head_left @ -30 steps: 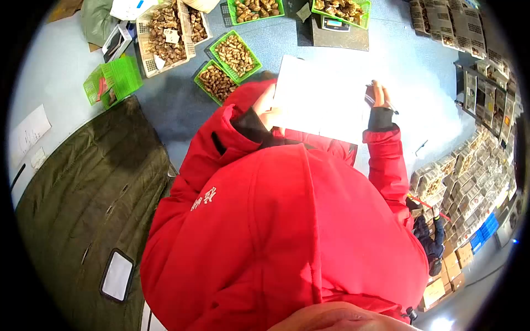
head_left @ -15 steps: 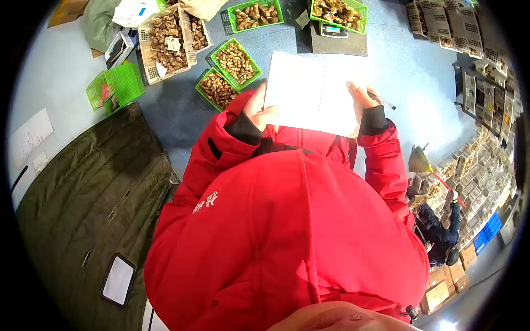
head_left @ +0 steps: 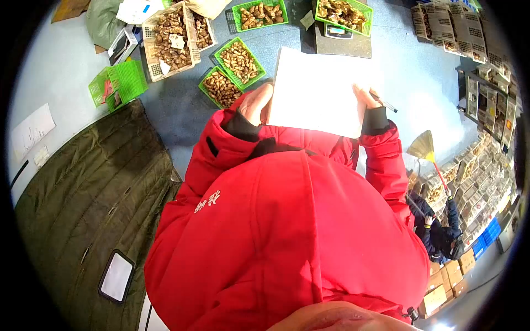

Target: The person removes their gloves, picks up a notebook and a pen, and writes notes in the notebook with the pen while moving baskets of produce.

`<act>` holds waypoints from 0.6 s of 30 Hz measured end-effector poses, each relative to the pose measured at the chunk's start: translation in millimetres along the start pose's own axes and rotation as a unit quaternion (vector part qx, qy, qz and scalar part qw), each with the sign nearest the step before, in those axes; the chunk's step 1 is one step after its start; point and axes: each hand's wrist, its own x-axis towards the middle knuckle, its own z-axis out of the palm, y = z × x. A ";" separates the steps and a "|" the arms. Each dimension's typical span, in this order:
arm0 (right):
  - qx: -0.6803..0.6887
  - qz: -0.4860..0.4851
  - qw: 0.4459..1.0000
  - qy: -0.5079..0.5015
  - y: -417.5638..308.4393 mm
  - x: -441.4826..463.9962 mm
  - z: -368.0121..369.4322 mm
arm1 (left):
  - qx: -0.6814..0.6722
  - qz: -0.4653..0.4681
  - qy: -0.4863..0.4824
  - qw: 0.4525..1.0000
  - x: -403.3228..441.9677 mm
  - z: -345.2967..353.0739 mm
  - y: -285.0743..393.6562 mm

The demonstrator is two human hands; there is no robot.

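Observation:
A white sheet or open notebook (head_left: 317, 91), glaring with light, is held in front of the red jacket. My left hand (head_left: 257, 103) is closed on its left edge, with the fingers partly hidden behind it. At the right edge my right hand (head_left: 364, 99) grips the paper too, and a pen (head_left: 385, 102) sticks out to the right from between its fingers. Two green baskets of brown mushroom-like pieces (head_left: 239, 60) lie just beyond my left hand.
A scale (head_left: 338, 32) bears another green basket at the top. Beige crates (head_left: 168, 41) stand upper left, above a dark green quilted cover (head_left: 94, 204). At right, a person (head_left: 441, 231) holds a broom (head_left: 423, 147) beside stacked crates (head_left: 480, 182).
Since a second ago, my right hand has moved left onto the paper's edge, pen still in it. The person at right has come further into view with the broom.

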 end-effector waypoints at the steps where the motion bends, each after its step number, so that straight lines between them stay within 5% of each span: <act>1: -0.003 -0.005 1.000 -0.013 -1.0 1.1 0.2 | 0.003 0.023 -0.035 0.999 4.9 -9.9 -11.2; 18: -0.011 -0.013 0.997 -0.076 3.1 11.0 -8.9 | 0.029 0.062 0.001 0.998 9.1 -17.9 -19.0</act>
